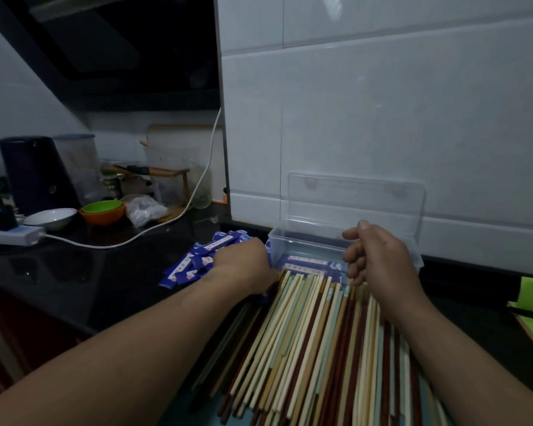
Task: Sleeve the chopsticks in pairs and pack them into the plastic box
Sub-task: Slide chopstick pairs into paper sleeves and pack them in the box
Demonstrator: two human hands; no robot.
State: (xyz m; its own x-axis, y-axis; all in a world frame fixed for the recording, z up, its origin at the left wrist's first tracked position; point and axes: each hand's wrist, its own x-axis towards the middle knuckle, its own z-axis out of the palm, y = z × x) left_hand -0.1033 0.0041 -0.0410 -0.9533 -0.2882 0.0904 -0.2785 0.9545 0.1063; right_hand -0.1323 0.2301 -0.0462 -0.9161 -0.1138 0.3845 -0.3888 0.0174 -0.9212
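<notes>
White tiled wall [382, 103], dark glossy countertop [90, 272], loose chopsticks [314, 348] heaped nearest, open plastic box [305, 238] behind them holding sleeved pairs [305, 262], blue sleeves [194, 262] piled left with unreadable print, left hand [243, 262] fingers buried there, grip unclear, right hand [379, 259] loosely curled, empty.

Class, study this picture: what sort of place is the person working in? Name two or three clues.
Most likely a home kitchen: a range hood hangs at upper left, a white tiled wall rises behind a dark countertop, and bowls sit on it.
</notes>
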